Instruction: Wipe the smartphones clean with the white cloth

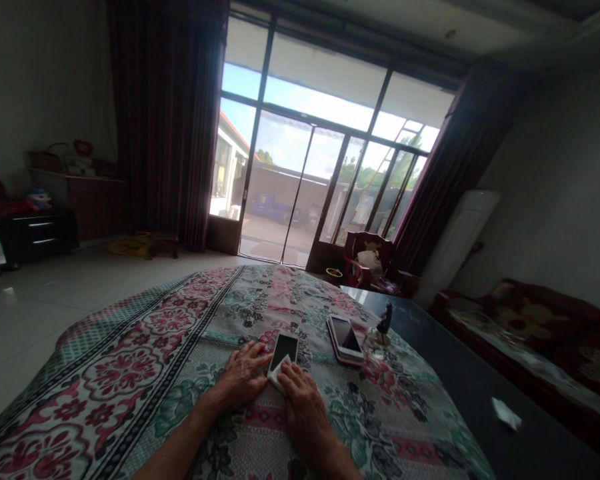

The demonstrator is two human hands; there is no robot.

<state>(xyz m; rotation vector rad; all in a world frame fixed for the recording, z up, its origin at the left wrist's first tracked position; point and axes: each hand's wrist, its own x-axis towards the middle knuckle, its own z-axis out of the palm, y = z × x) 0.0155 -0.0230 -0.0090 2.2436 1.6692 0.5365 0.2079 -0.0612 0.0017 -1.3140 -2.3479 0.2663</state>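
Observation:
A white smartphone [285, 349] with a dark screen lies face up on the flowered tablecloth [215, 380]. My right hand [300, 390] presses a folded white tissue [276, 375] against the lower end of its screen, the fingers bent over the tissue. To the left of the phone, my left hand [243, 375] rests with its fingers stretched out flat, the tips by the phone's left edge. A short way right lies a stack of phones [347, 339], the top one white with a dark screen. Beside that stack stands a clear spray bottle [380, 333] with a black nozzle.
A dark table [460, 393] adjoins on the right, with a crumpled white tissue [506, 415] on it. Beyond it stands a wooden sofa [520, 327]. A wooden chair [370, 257] is near the glass doors [290, 193]. Black cabinets [40, 230] stand at the left.

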